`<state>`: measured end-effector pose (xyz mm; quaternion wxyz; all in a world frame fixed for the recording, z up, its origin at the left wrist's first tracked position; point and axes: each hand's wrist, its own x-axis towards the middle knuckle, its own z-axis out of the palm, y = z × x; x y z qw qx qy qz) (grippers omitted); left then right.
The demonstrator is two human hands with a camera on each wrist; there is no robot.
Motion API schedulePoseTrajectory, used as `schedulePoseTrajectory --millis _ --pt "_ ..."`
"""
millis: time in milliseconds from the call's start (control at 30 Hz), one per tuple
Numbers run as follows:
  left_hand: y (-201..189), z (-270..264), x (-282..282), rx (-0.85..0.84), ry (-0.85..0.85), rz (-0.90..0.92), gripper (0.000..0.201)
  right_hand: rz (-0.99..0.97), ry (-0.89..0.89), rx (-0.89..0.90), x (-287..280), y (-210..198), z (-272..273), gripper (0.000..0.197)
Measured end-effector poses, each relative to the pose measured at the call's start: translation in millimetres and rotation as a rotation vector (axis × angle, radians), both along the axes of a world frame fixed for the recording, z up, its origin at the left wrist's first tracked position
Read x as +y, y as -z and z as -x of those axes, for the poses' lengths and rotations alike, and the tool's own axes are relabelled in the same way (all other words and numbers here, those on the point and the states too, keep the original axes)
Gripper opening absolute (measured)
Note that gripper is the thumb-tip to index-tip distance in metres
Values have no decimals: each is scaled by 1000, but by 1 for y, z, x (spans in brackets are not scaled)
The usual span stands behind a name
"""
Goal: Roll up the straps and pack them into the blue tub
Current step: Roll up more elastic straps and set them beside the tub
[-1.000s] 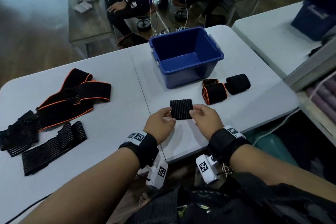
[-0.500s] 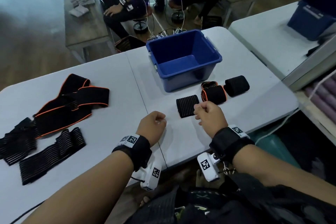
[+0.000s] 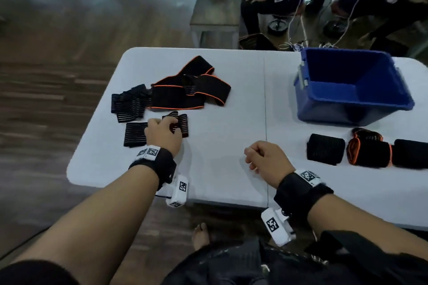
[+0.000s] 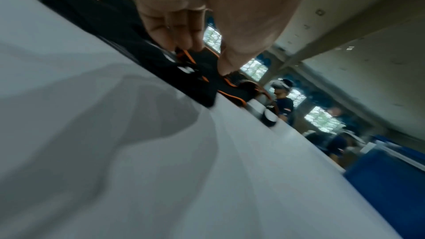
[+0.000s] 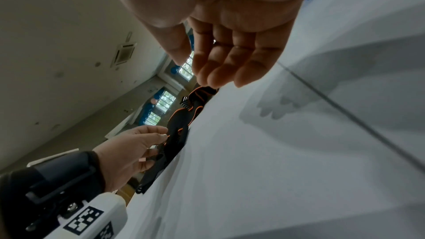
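Observation:
My left hand (image 3: pixel 171 131) reaches to the table's left and pinches the near end of a flat black ribbed strap (image 3: pixel 135 134); in the left wrist view the fingers (image 4: pixel 181 30) and thumb close on the black fabric. My right hand (image 3: pixel 252 157) hovers over the table's middle, fingers loosely curled (image 5: pixel 216 72), holding nothing. The blue tub (image 3: pixel 335 111) stands at the back right, with nothing visible inside. Three rolled straps lie in front of it: a black ribbed roll (image 3: pixel 325 151), an orange-edged roll (image 3: pixel 368 152) and a plain black roll (image 3: pixel 410 152).
A long orange-edged strap (image 3: pixel 190 90) and another black ribbed strap (image 3: pixel 129 104) lie unrolled beyond my left hand. The white table (image 3: pixel 220 122) ends just left of them. People sit at a wooden bench (image 3: pixel 217 7) behind the table.
The black ribbed roll was set down beside the two other rolls and both hands let go. My left hand moved left and took hold of a flat ribbed strap; my view swung left.

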<state>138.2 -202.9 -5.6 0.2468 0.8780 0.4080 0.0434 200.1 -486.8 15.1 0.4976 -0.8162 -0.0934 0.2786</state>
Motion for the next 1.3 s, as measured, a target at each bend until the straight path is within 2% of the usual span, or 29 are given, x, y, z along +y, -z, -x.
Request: schedulePoseTrajectory --millis 100,300,467,533,633,800,967,1033,1067,1167,1300 --pt "6 13 10 170 -11 52 45 8 -49 -8 16 0 3 18" --pt "4 31 -11 216 131 24 37 25 -107 -15 35 -2 5 17" --pt "9 37 -26 96 176 67 18 40 -128 -36 42 -4 7 16" --pt "11 39 -35 -1 190 134 24 38 -129 -37 41 -5 6 15" --pt "3 43 -50 -136 240 201 22 56 -169 -84 41 -9 5 12" --pt "-23 42 -61 -280 381 271 19 58 -326 -186 48 -19 4 3" --pt "-40 33 -51 -394 311 371 20 -33 -246 -146 65 -24 2 14" --pt "-45 29 -39 -405 297 376 13 -55 -210 -149 71 -25 3 17" --pt "-47 27 -29 -393 277 378 16 -61 -199 -146 73 -26 3 17" --pt "-40 21 20 -313 169 349 31 -24 -195 -163 79 -27 2 16" --pt "-26 15 109 -185 -51 175 36 15 -198 -148 85 -26 1 16"
